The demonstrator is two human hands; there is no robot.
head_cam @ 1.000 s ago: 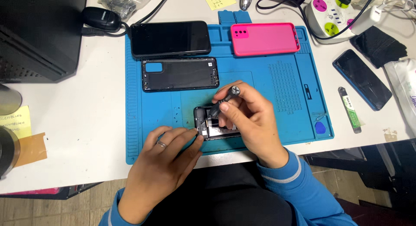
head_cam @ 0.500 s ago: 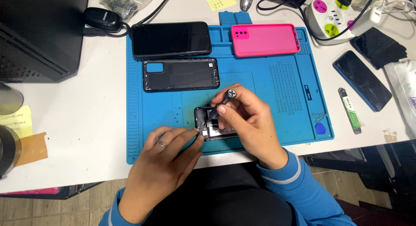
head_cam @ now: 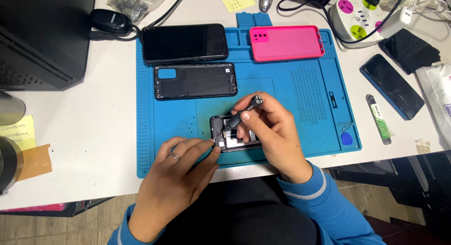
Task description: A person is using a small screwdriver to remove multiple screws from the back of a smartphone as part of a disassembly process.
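Note:
An opened black phone (head_cam: 224, 134) lies near the front edge of a blue work mat (head_cam: 159, 132), its insides showing. My right hand (head_cam: 270, 132) covers most of it and grips a small dark screwdriver (head_cam: 244, 113), tilted with its tip down on the phone's left part. My left hand (head_cam: 181, 172), a ring on one finger, rests on the mat with its fingertips touching the phone's lower left corner.
On the mat's far side lie a black phone (head_cam: 184, 42), a black back cover (head_cam: 195, 80) and a pink case (head_cam: 286, 42). A blue pick (head_cam: 347, 139) sits at the mat's right edge. Right of the mat are a dark phone (head_cam: 391, 85), a power strip (head_cam: 357, 12) and a small tool (head_cam: 378, 118).
My right hand has tilted the screwdriver slightly, its top now farther right. The left hand and phone stay put.

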